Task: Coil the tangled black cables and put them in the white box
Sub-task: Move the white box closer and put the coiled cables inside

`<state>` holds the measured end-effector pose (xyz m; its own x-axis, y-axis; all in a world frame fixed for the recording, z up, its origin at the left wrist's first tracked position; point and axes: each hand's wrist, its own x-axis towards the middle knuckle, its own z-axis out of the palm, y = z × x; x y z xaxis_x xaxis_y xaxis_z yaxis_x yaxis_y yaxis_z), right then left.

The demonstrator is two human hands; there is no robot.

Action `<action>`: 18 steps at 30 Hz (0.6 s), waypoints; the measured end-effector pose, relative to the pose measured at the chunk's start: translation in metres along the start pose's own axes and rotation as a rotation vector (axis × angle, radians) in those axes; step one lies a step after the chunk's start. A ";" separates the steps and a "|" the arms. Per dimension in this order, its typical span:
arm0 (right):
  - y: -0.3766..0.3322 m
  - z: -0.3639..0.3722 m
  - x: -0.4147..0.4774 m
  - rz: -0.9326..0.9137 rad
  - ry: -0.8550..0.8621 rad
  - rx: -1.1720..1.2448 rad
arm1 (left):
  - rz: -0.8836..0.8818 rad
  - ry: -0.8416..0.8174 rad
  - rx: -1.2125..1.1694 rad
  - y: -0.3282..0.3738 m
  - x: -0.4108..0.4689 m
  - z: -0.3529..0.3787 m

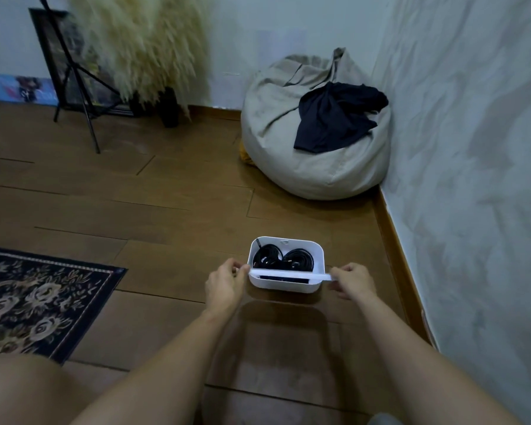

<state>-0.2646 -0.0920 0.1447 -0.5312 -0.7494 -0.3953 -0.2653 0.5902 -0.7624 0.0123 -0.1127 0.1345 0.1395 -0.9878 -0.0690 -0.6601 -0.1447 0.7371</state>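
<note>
**A:** Where do we stand with the task?

**B:** We judge it nearly finished. The white box [284, 288] sits on the wooden floor [166, 210], just below the middle of our view, and the black cables [299, 260] lie inside it, wound into neat rounds. We see no loose cable anywhere on the floor.

**A:** What are our hands doing?

**B:** Our left hand [226, 285], at nine o'clock of the box, pinches one end of a white strip [288, 275] that spans the near edge of the box. Our right hand [354, 280], at three o'clock, pinches the other end, fingers curled round it. We cannot tell whether the strip is a handle or a divider. What is left, we think, is only to settle that strip or let the box go.

**A:** And the count?

**B:** Two coils, side by side in the far part of the box. One box, one strip, two hands. Around us there is one beanbag [313, 167] at one o'clock with one dark garment [334, 115] on top. One patterned rug [37, 296] lies at eight o'clock, and one black tripod stand [77, 78] is at eleven o'clock beside one bunch of pale plumes [144, 44].
</note>
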 end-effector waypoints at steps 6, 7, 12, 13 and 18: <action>0.014 0.008 0.020 0.033 -0.148 -0.011 | -0.115 -0.028 -0.056 -0.005 0.018 0.027; 0.017 0.010 0.025 0.025 -0.167 -0.019 | -0.121 -0.042 -0.052 -0.007 0.023 0.033; 0.032 0.020 0.056 0.020 -0.133 0.008 | -0.137 -0.145 -0.031 -0.014 0.046 0.061; 0.033 0.023 0.061 0.014 -0.117 0.007 | -0.127 -0.160 -0.031 -0.015 0.051 0.065; 0.036 0.038 0.083 -0.020 -0.059 -0.033 | -0.139 -0.237 0.042 -0.021 0.077 0.087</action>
<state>-0.2881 -0.1443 0.0648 -0.4773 -0.7772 -0.4101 -0.3028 0.5835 -0.7535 -0.0271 -0.1902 0.0554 0.0575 -0.9435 -0.3264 -0.6777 -0.2770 0.6812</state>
